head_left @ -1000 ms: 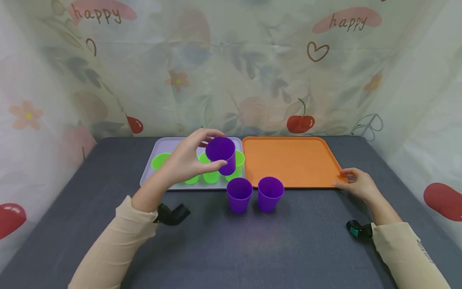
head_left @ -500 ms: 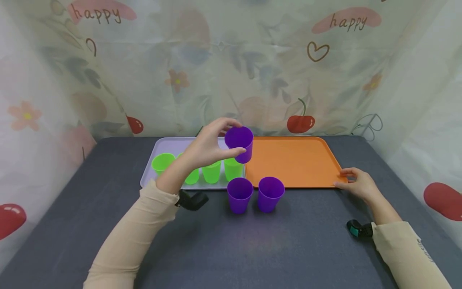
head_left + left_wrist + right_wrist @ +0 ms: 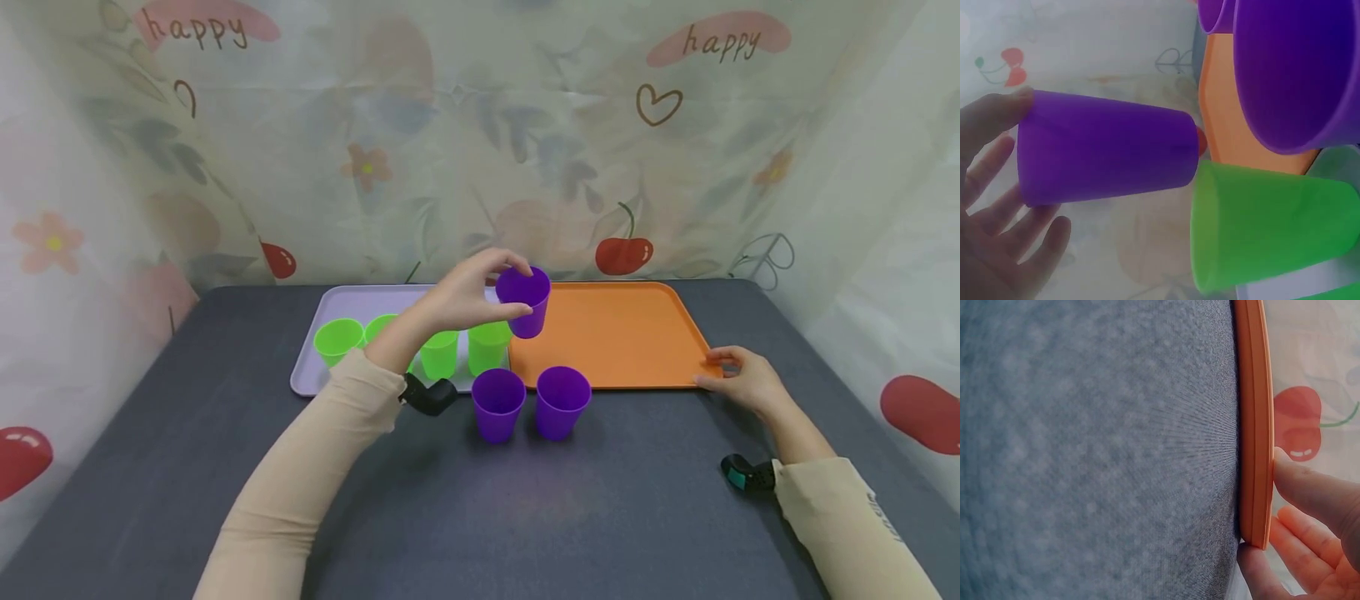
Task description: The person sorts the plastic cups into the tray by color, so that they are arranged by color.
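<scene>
My left hand (image 3: 476,292) holds a purple cup (image 3: 527,304) by its rim, thumb on the near side and fingers on the far side. This cup is upright, raised above the left end of the orange tray (image 3: 615,333); the left wrist view shows the purple cup (image 3: 1110,150) from the side. At the tray's front right corner, my right hand (image 3: 746,385) pinches the orange rim (image 3: 1254,425) between thumb and fingers. Two more purple cups stand upright on the table in front of the trays, a left one (image 3: 498,408) and a right one (image 3: 562,406).
A lavender tray (image 3: 303,375) touches the orange one on its left and bears several green cups, among them one at the left (image 3: 337,340) and one at the right (image 3: 489,348). My left forearm partly covers them. A patterned curtain (image 3: 465,167) hangs behind the dark table (image 3: 525,517).
My left hand has carried the purple cup rightward, from above the lavender tray to over the orange tray's left end, rising at first. The right hand stays on the corner.
</scene>
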Demonstrator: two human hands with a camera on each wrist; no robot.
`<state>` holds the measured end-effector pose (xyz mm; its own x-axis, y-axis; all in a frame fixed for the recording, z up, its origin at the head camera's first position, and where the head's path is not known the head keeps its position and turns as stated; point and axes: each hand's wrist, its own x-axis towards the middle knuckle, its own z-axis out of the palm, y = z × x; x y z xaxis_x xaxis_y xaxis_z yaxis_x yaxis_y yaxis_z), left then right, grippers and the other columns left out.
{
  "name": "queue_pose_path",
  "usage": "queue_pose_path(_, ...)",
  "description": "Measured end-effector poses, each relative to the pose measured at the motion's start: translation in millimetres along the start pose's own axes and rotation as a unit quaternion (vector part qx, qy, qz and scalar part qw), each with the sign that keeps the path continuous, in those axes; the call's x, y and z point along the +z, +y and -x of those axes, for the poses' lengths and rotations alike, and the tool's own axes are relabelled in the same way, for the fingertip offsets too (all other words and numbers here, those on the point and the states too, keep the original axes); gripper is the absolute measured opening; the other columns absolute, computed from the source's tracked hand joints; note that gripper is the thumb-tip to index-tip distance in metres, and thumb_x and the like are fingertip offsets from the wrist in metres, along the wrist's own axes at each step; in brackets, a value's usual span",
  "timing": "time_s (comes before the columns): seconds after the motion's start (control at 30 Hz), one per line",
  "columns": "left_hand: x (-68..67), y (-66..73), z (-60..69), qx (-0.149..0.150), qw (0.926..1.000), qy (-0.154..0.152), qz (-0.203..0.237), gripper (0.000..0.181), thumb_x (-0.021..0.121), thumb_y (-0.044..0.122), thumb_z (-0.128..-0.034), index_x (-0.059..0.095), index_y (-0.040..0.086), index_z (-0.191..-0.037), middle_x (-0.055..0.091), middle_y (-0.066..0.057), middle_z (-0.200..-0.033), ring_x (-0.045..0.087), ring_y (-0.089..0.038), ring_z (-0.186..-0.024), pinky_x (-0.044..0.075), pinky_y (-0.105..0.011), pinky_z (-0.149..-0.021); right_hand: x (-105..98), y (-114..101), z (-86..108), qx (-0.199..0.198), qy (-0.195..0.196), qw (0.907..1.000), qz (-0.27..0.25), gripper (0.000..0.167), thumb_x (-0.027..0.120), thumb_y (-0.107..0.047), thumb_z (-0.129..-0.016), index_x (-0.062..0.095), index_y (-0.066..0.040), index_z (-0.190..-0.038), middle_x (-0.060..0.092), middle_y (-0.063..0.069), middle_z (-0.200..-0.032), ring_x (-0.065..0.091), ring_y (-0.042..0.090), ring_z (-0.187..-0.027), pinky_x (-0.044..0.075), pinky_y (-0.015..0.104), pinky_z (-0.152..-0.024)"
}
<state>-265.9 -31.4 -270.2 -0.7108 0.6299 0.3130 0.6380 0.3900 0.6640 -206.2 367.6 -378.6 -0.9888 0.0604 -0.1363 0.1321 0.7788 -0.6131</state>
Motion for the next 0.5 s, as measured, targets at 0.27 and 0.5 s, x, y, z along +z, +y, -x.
queue_pose_path(0.27, 10.7, 2.7, -14.1, 0.021, 0.9991, -0.037, 0.009, 0.038, 0.074, 0.018, -0.079, 0.057, 0.005, -0.11, 0.058, -0.007, -0.116, 0.053, -0.02, -0.112, 0.045, -0.032, -0.099, 0, 1, 0.2, 0.002, 0.001, 1.0, 0.002, 0.069, 0.062, -0.038, -0.088, 0.038, 0.008, -0.133, 0.037, 0.035, -0.137, 0.04, 0.052, -0.12, 0.037, 0.058, -0.099)
queue_pose_path(0.5, 17.7, -3.4, -19.1, -0.002, 0.9963, -0.081, -0.03, 0.036, 0.073, 0.02, -0.0802, 0.057, 0.008, -0.11, 0.058, -0.006, -0.12, 0.051, -0.02, -0.115, 0.041, -0.035, -0.101, 0, 1, -0.9, 0.003, 0.001, 1.0, 0.0, 0.068, 0.062, -0.037, -0.088, 0.039, 0.008, -0.133, 0.038, 0.035, -0.137, 0.041, 0.051, -0.119, 0.037, 0.058, -0.099)
